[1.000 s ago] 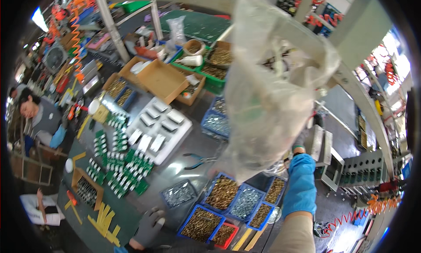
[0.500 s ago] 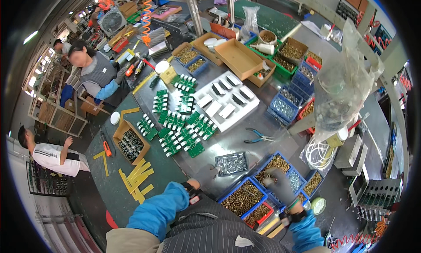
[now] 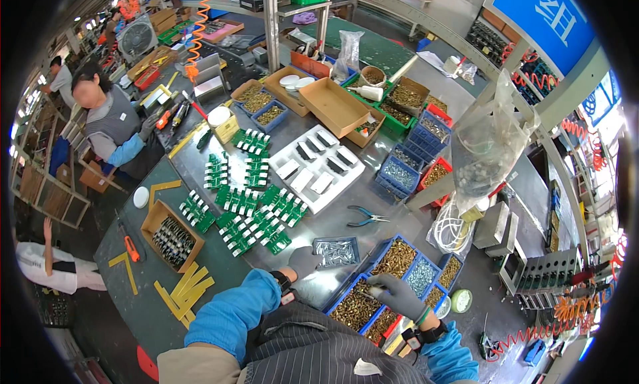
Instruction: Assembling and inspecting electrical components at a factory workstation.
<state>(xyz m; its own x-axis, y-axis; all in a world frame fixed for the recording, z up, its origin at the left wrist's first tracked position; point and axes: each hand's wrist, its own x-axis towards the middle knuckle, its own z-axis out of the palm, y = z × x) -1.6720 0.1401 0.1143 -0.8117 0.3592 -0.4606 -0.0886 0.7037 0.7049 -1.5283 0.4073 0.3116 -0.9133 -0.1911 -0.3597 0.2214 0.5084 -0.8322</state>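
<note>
My right hand (image 3: 397, 296), in a grey glove, reaches over a blue bin of brass-coloured screws (image 3: 359, 305). Its thumb and fingers are drawn together at the bin's upper edge; what they hold, if anything, is too small to make out. At the left edge of a small dark tray of silver screws (image 3: 336, 251) is my left hand (image 3: 303, 261), also gloved in grey, with its fingers partly hidden. Further blue bins hold brass fasteners (image 3: 394, 259) and small silver parts (image 3: 421, 277).
Green circuit boards (image 3: 238, 201) lie left of a white foam tray (image 3: 317, 167). Pliers (image 3: 368, 215) rest behind the screw tray. A cardboard box of parts (image 3: 172, 236) and yellow strips (image 3: 183, 292) lie left. A plastic bag (image 3: 489, 144) hangs at right; a co-worker (image 3: 110, 121) stands far left.
My right hand has moved from the bins farther right to the near bin of brass-coloured screws. The left hand stays by the silver-screw tray. The whole view has shifted.
</note>
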